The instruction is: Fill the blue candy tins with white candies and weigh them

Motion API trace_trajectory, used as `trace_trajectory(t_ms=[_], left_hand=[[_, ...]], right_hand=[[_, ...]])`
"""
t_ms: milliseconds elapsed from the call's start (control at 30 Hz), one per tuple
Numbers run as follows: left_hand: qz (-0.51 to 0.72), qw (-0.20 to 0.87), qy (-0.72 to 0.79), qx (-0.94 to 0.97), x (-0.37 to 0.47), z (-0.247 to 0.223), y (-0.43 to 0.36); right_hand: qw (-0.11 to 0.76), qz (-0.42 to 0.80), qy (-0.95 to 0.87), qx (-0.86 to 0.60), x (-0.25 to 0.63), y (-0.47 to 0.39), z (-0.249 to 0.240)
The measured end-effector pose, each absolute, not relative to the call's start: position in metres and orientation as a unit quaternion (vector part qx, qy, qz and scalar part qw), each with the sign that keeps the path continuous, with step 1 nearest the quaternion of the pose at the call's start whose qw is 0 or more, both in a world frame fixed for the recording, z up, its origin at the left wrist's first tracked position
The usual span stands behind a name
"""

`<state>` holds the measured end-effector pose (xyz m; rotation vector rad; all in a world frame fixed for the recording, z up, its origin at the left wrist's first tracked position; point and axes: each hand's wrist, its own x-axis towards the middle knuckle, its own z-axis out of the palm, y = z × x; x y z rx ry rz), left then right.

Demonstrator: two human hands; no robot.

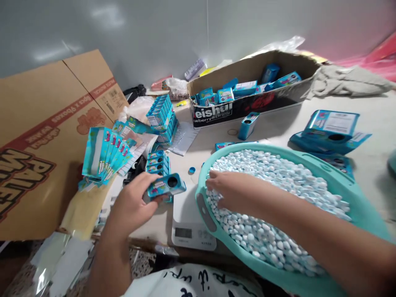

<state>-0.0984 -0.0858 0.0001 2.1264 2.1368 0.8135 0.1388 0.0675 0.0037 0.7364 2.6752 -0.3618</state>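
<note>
My left hand (pixel 137 202) is closed around a small blue candy box (pixel 163 185). The box is tilted, and a round dark opening shows on its near face. My right hand (pixel 230 187) reaches into a turquoise tub (pixel 202 177), its fingers curled down among pale blue and white candies (pixel 272 169); the fingertips are partly hidden. Between the hands, partly under the tub's rim, lies a white digital scale (pixel 192 222). Just behind the held box stands a row of similar boxes (pixel 157 163) with round openings. A small blue cap (pixel 192 170) lies near them.
A long open carton (pixel 247 105) at the back holds several blue boxes. Stacked boxes (pixel 161 117) and fanned flat packs (pixel 105 154) lie left, beside a large brown carton (pixel 46 144). One blue box (pixel 248 126) stands behind the tub; blue packaging (pixel 331 128) lies right, near a grey cloth (pixel 346 80).
</note>
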Motion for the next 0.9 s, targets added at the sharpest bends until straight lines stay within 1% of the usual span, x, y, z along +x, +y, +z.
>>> trace_trajectory(t_ms=[100,200,267,333,400,467,500,567,633,700,800,900], left_hand=[[0.263,0.105,0.679,0.677,-0.087,-0.034,-0.090],[0.243,0.153,0.679,0.676,-0.086,-0.055,-0.074],[0.223,0.183,0.692,0.662,-0.089,-0.055,-0.063],[0.212,0.215,0.700,0.648,-0.094,-0.044,-0.056],[0.251,0.243,0.694,0.630,-0.100,-0.030,-0.050],[0.369,0.242,0.669,0.598,-0.108,-0.020,-0.042],[0.442,0.219,0.653,0.575,-0.112,-0.018,-0.037],[0.564,0.133,0.624,0.524,-0.121,-0.023,-0.026],[0.600,0.026,0.639,0.480,-0.130,-0.036,-0.017],[0.562,-0.048,0.693,0.450,-0.138,-0.051,-0.012],[0.449,-0.145,0.767,0.434,-0.147,-0.067,-0.012],[0.391,-0.217,0.774,0.449,-0.152,-0.074,-0.010]], right_hand=[[0.173,-0.123,0.939,0.271,0.138,0.068,0.005],[0.180,-0.115,0.935,0.284,0.137,0.066,0.006],[0.187,-0.109,0.932,0.290,0.136,0.063,0.007],[0.195,-0.104,0.931,0.292,0.134,0.060,0.009],[0.197,-0.102,0.929,0.295,0.133,0.057,0.011],[0.189,-0.104,0.931,0.295,0.133,0.054,0.012],[0.181,-0.107,0.932,0.295,0.134,0.054,0.012],[0.162,-0.116,0.935,0.294,0.135,0.056,0.010],[0.147,-0.121,0.935,0.300,0.135,0.059,0.007],[0.145,-0.122,0.933,0.306,0.135,0.062,0.002],[0.160,-0.121,0.934,0.294,0.135,0.064,-0.006],[0.169,-0.123,0.938,0.277,0.135,0.066,-0.016]])
